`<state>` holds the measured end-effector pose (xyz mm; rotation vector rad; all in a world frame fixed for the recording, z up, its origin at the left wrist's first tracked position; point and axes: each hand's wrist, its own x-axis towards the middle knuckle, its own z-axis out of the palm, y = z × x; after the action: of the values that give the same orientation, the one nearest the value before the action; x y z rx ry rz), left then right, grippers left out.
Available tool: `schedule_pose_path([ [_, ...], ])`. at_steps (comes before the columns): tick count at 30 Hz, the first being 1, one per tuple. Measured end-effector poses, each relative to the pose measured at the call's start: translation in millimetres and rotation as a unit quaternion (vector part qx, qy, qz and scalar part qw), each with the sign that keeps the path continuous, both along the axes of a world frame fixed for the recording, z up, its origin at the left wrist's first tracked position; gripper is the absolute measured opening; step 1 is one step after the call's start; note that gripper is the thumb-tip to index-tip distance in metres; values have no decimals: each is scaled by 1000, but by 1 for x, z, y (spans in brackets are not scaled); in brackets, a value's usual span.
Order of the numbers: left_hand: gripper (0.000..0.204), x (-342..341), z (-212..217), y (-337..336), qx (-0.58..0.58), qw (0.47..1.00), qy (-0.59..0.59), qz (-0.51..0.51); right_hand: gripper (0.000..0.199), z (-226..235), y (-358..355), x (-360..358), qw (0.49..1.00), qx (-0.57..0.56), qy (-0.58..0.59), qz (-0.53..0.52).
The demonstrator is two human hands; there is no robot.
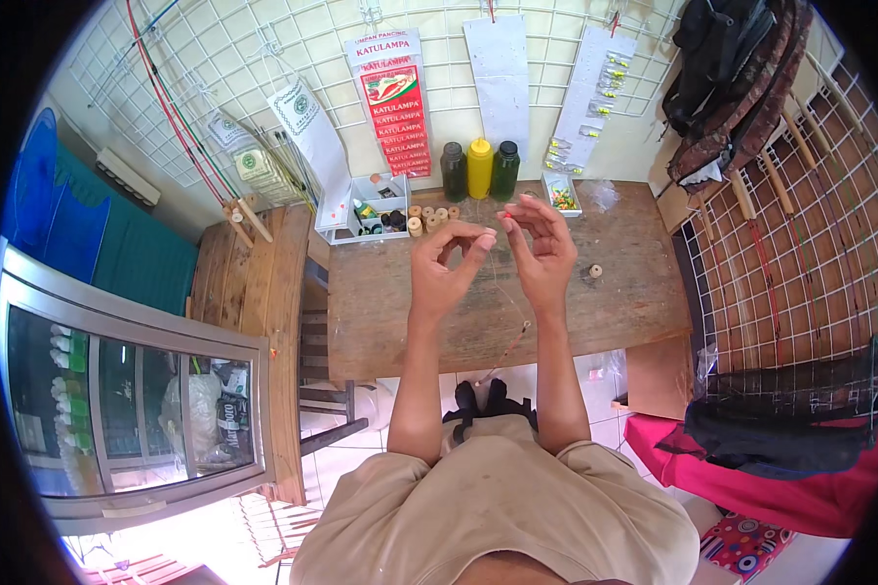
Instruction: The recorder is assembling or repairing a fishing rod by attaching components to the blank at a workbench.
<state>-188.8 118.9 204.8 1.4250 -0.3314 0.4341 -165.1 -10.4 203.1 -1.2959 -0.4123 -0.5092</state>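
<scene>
Plainly, the likeliest trouble lay in my fingertips: the small red piece (506,214) was so slight that, had my right hand (541,244) pinched loosely or rolled it, it could have popped free and bounced across the wooden table (380,327), or over its near edge. My right thumb and forefinger were closed on it, with the other fingers curled loosely up. My left hand (442,263) made a ring, thumb and forefinger meeting at the tips, and it appeared to have hold of the thin line (502,285), though I could not tell how firmly. The line itself could have tangled, I judged, because its lower part dangled freely and a tug might have snagged it on the table's near edge. It hung between my forearms, above the table's middle, pale and almost hair-fine, bending right to a small dark fitting (527,325), then slanting left in a reddish stretch toward the near edge. Whether it passed through the red piece was too small to tell.
</scene>
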Motion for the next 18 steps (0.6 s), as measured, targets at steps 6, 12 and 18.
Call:
schedule_pose_path([
  [6, 8, -14, 11, -11, -11, 1000, -10, 5, 36, 12, -11, -18, 1000, 18, -17, 16],
  [12, 6, -20, 11, -24, -71, 996, -37, 32, 27, 19, -19, -23, 994, 106, 28, 6],
  [18, 7, -43, 18, -39, 39, 994, -104, 12, 13, 21, -20, -30, 977, 143, 100, -125],
])
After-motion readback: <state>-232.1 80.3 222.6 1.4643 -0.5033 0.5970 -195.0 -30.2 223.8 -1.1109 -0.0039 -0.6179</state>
